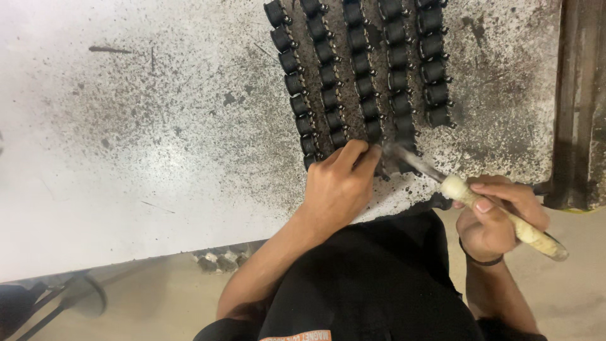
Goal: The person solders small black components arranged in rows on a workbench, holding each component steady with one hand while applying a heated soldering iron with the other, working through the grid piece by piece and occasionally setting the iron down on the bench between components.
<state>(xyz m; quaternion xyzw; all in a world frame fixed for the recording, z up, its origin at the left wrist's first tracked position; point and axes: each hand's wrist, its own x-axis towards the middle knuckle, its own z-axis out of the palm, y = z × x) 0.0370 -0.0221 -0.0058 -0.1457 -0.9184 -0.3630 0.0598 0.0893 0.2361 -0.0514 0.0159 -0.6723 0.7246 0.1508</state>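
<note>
A: Nearest, the right hand [495, 215] is closing around the pale handle of a brush [470, 192], bristles blurring toward the near end of the rows.

B: And the left hand [341, 183]?

A: Fingers curling down, pinching a black part [379, 165] on the table [126, 158]. Steadying it firmly and brushing lightly seems wise. Farther off, rows of black parts [363, 66] are lying on the stained patch.
</note>
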